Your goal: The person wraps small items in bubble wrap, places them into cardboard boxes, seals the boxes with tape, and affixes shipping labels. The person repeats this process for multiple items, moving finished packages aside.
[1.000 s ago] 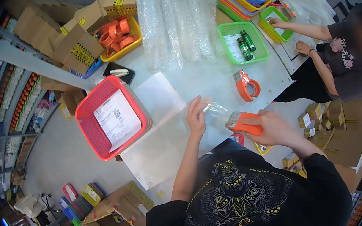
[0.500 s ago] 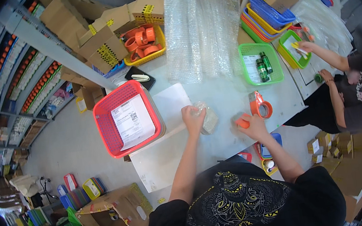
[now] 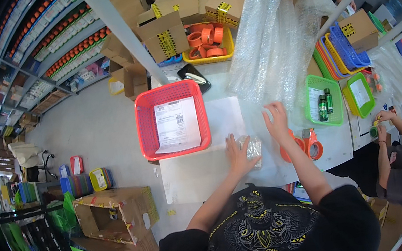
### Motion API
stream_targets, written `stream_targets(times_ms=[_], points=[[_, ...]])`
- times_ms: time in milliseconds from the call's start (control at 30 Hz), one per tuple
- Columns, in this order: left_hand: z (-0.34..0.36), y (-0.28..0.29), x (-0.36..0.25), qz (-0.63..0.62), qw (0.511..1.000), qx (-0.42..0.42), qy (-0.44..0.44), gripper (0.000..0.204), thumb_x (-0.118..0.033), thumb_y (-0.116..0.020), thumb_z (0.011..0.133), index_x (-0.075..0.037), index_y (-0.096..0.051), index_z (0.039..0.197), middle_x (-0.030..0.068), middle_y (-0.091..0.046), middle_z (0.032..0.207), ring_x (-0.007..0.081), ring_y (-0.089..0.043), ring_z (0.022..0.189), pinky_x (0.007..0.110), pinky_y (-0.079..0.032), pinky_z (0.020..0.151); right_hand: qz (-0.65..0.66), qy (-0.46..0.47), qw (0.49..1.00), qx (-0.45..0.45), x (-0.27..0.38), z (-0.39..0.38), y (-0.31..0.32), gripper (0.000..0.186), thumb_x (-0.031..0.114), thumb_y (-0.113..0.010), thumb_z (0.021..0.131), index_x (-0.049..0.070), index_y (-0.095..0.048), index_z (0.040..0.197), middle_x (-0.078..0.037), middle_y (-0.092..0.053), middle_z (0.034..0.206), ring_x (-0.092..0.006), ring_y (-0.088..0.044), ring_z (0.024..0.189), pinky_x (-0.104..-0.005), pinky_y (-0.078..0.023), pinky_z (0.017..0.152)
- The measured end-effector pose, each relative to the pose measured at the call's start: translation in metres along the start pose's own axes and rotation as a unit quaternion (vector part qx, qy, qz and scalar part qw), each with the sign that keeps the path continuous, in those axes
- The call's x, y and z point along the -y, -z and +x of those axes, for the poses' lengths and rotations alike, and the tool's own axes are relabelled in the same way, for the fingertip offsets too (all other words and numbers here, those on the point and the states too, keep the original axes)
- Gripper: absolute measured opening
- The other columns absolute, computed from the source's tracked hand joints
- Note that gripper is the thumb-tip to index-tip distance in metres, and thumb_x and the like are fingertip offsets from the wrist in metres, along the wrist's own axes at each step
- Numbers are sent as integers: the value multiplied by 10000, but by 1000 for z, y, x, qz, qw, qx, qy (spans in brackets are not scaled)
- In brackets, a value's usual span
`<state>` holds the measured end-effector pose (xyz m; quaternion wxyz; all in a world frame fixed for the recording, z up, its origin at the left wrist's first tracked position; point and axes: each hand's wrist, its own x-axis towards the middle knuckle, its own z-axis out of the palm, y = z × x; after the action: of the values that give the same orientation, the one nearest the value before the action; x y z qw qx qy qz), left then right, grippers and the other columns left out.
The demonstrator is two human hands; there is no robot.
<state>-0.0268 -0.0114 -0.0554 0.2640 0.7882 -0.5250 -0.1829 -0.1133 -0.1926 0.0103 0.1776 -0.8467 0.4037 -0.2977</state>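
My left hand (image 3: 239, 158) grips a small clear bubble-wrapped package (image 3: 254, 152) on the table, its thumb across the near side and its fingers along the left and far sides. Motion smears what is inside the wrap. To the right, my right hand (image 3: 276, 121) is raised over the table, empty, with its fingers apart. An orange tape dispenser (image 3: 313, 145) lies right of my right forearm. Another orange, ring-like piece (image 3: 291, 144) shows at the forearm's edge, partly hidden by it. White sheets (image 3: 225, 117) lie under and beyond the package.
A red basket (image 3: 143, 128) with a printed sheet stands left. A green basket (image 3: 339, 119) holds two dark-green bottles (image 3: 322, 108). Bubble-wrap lengths (image 3: 262, 50) and a yellow basket (image 3: 230, 52) of orange tape rolls lie at the back. A co-worker (image 3: 401, 159) works at right.
My right hand has let go of the orange thing it held and moved away from me, opening. The view has shifted. My left hand now lies along the package's left side.
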Motion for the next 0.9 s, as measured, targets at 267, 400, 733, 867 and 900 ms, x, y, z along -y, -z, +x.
stream_targets(times_ms=[267, 400, 733, 867, 900], points=[[-2, 29, 3, -97, 991, 86, -19, 891, -231, -834, 593, -270, -469, 1405, 279, -164, 1535, 485, -252, 1370, 549, -296, 1078, 232, 17, 968, -90, 79, 197, -87, 74, 70, -683, 822, 1, -674, 847, -123, -620, 772, -225, -645, 688, -315, -506, 615], [-11, 39, 20, 2, 995, 88, -44, 658, -112, -766, 652, -232, -608, 1279, 225, -160, 1557, 462, -242, 1385, 566, -314, 1055, 303, 152, 937, -89, 166, 251, -92, 107, 35, -665, 816, 13, -672, 921, -109, -639, 866, -227, -655, 717, -306, -516, 611], [-93, 94, 133, -158, 893, -412, 88, 84, -56, -652, 745, -89, -673, 820, 91, -687, 834, 254, -678, 792, 328, -525, 685, 239, 349, 900, -105, 290, 241, -40, 245, 7, -680, 792, 10, -666, 1037, -138, -649, 1071, -300, -613, 1018, -376, -477, 881], [-108, 127, 297, -230, 743, -536, 328, 137, -123, -568, 930, -6, -639, 930, 94, -625, 750, 179, -594, 680, 322, -476, 640, 287, 534, 789, 97, 306, 70, -4, 150, 93, -675, 776, 74, -692, 923, -79, -661, 916, -229, -638, 848, -366, -480, 758], [-111, 123, 336, -167, 750, -483, 420, 177, -167, -572, 931, -6, -642, 942, 129, -650, 791, 236, -625, 735, 358, -492, 679, 326, 589, 709, 209, 311, 35, -16, 183, 116, -679, 758, 91, -700, 938, -63, -650, 918, -205, -632, 836, -358, -477, 734]])
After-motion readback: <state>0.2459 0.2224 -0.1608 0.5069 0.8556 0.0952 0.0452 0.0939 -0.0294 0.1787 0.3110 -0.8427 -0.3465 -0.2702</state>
